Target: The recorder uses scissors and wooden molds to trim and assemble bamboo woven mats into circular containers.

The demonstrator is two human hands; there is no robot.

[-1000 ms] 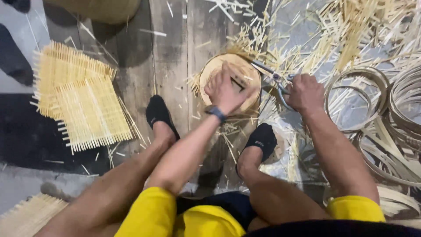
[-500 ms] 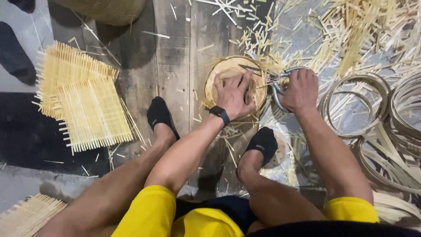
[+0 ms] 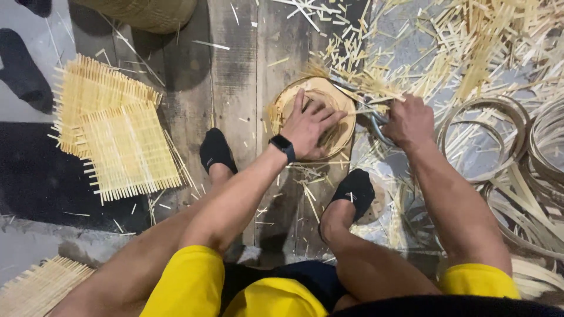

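The person is sitting on the wooden floor point(image 3: 235, 64), knees drawn up, black-socked feet planted either side of the work. The left hand point(image 3: 310, 124) is lying flat with fingers spread wide, pressing down on a round woven bamboo disc point(image 3: 341, 103) that is resting on the floor just ahead of the feet. The right hand point(image 3: 410, 121) is closing around the handles of a pair of shears point(image 3: 367, 105), whose blades are reaching to the disc's right edge. A black wristwatch point(image 3: 284, 146) is sitting on the left wrist. Square woven bamboo mats point(image 3: 111, 135) are lying well apart to the left, bent bamboo hoops point(image 3: 493, 138) are piling up on the right, and cut bamboo slivers point(image 3: 470, 47) are littering the floor beyond.
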